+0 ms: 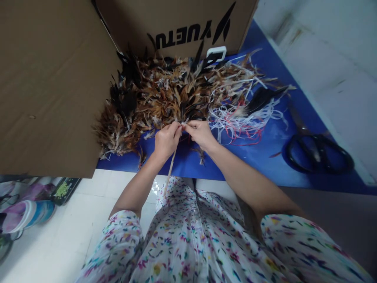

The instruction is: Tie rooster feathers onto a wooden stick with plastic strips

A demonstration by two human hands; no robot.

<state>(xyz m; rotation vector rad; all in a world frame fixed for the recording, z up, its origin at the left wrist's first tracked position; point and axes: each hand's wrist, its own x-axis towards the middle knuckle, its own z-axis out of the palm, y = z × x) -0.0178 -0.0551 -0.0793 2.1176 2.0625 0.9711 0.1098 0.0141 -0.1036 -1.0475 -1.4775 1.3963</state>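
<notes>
My left hand (167, 138) is closed in a pinch around the top of a thin, pale stick (171, 169) that slants down toward my lap. Fingertips of my right hand (200, 133) meet it there, pinched on something too small to make out. Dark feathers and a bit of white show just above the fingertips, against the heap of brown and black feathers (165, 94). To the right of my right hand lies a tangle of white and red strings (244, 124). A black feather (262, 100) rests on top of it.
Black-handled scissors (318, 153) lie at the right of the blue tabletop (256, 167). A cardboard box (188, 19) with black lettering stands behind the feathers, and a cardboard panel (50, 90) blocks the left. A white plastic frame (216, 50) sits by the box. On the floor is a blue-and-white bucket (41, 214).
</notes>
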